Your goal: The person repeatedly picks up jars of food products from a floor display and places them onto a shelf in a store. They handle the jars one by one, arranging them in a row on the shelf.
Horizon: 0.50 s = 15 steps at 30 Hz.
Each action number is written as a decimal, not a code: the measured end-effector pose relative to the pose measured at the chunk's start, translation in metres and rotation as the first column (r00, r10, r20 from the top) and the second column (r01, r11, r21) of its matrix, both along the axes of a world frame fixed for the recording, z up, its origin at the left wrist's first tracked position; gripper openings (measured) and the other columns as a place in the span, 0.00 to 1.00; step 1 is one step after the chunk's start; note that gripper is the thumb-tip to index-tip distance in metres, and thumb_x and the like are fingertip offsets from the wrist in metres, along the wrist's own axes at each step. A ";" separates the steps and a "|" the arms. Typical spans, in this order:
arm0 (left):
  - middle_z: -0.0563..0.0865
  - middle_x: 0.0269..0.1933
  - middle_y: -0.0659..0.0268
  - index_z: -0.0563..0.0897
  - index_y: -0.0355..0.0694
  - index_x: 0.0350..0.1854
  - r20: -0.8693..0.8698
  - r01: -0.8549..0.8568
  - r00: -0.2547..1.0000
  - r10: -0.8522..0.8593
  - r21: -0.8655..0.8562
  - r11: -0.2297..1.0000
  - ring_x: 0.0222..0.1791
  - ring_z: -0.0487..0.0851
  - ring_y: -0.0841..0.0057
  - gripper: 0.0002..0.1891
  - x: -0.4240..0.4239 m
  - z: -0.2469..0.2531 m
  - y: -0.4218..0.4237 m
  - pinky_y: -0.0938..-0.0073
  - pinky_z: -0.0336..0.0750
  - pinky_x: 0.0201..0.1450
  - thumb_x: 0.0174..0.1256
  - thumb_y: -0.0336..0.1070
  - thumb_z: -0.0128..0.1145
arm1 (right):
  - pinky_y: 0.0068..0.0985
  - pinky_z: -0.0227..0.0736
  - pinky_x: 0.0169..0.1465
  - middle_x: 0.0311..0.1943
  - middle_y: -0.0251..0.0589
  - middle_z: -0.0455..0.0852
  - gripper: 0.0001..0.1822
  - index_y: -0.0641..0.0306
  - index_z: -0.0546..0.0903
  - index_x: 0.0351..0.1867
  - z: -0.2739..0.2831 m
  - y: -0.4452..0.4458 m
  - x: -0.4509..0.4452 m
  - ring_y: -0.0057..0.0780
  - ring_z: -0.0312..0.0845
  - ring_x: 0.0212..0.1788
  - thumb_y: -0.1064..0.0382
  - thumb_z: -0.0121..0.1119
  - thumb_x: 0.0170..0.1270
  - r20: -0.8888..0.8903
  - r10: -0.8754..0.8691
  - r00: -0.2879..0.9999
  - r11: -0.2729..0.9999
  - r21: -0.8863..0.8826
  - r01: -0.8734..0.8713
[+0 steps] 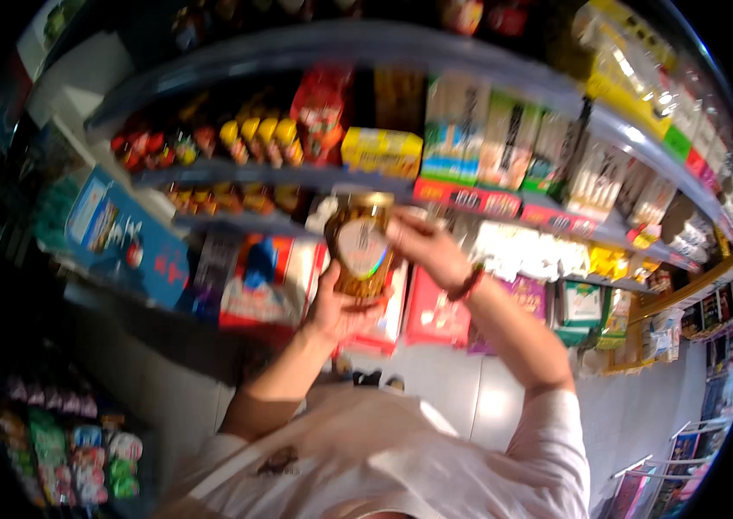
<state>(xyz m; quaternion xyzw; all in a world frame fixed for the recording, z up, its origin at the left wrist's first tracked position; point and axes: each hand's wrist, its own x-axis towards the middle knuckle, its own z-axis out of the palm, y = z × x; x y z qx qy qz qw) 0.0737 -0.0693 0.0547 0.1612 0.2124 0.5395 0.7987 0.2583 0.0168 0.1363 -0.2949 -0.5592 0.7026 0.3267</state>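
Note:
A glass jar (pixel 358 250) with a gold-coloured lid, a pale label and amber contents stands upright in front of the shelves. Its lower part rests in my left hand (pixel 343 308), with the thumb along the side and the fingers under the base. My right hand (pixel 424 243) is at the jar's upper right side, its fingertips close to or against the glass below the lid; whether they press on it cannot be told. A red bracelet (pixel 467 283) circles my right wrist.
Curved store shelves (pixel 262 175) carry yellow-capped bottles (pixel 262 139), a yellow box (pixel 382 152) and packaged goods. Large bags (pixel 269 282) stand low behind the jar. A blue carton (pixel 129 240) is on the left, more packages (pixel 87 460) at lower left. Tiled floor (pixel 489 389) shows below.

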 end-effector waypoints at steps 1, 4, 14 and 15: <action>0.83 0.55 0.56 0.70 0.38 0.68 -0.098 -0.053 0.994 0.045 -0.085 0.995 0.48 0.86 0.62 0.45 0.000 0.007 0.004 0.67 0.81 0.33 0.60 0.73 0.57 | 0.29 0.75 0.60 0.57 0.43 0.82 0.40 0.71 0.67 0.71 0.007 0.001 0.001 0.26 0.77 0.59 0.51 0.70 0.65 0.005 -0.027 1.000 0.998 0.064 0.027; 0.83 0.54 0.56 0.70 0.40 0.67 0.039 0.143 0.986 -0.160 0.278 0.950 0.48 0.86 0.62 0.46 -0.012 0.005 0.039 0.65 0.83 0.34 0.58 0.73 0.60 | 0.27 0.75 0.60 0.59 0.45 0.80 0.44 0.69 0.62 0.74 0.028 0.001 -0.004 0.26 0.78 0.58 0.60 0.75 0.60 -0.065 0.004 0.998 0.991 0.136 0.005; 0.74 0.67 0.61 0.58 0.38 0.76 -0.330 0.056 0.862 0.385 0.816 0.576 0.64 0.76 0.70 0.52 -0.038 0.160 0.115 0.67 0.73 0.63 0.54 0.51 0.77 | 0.32 0.67 0.70 0.63 0.40 0.72 0.47 0.70 0.63 0.72 0.119 0.022 -0.020 0.30 0.72 0.66 0.69 0.77 0.52 -0.163 -0.245 0.956 0.710 0.642 0.291; 0.75 0.67 0.61 0.58 0.38 0.76 -0.366 0.092 0.761 0.535 0.878 0.469 0.64 0.76 0.70 0.51 -0.048 0.174 0.122 0.68 0.73 0.63 0.54 0.48 0.77 | 0.31 0.67 0.70 0.62 0.41 0.73 0.48 0.70 0.62 0.73 0.128 0.028 -0.019 0.30 0.71 0.67 0.69 0.77 0.52 -0.151 -0.270 0.951 0.641 0.709 0.295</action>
